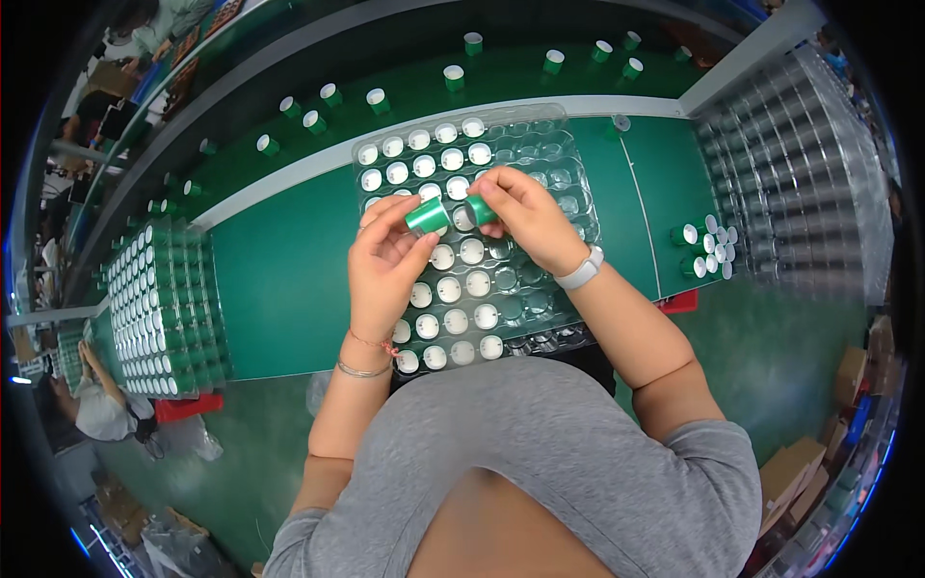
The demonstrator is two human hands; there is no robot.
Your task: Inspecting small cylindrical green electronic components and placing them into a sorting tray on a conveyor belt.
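Between the thumb and fingers of my left hand (385,241) is a shiny green cylinder (425,216), tilted on its side. My right hand (520,212) pinches a second, shorter-looking green cylinder (478,210), partly hidden by the fingers. A small gap separates the two pieces, whose ends face each other. Both hands are above a clear plastic tray (568,173) with rows of round pockets. Several white-topped round pieces (449,289) fill the tray's left part, while pockets on its right show bare plastic.
Green cups (454,77) with white tops stand scattered along the belt behind the table. Stacked filled trays (154,308) are at the left, a tall stack of clear trays (800,173) at the right. More white-topped cups (711,246) cluster near the table's right end. Another person (106,395) is at far left.
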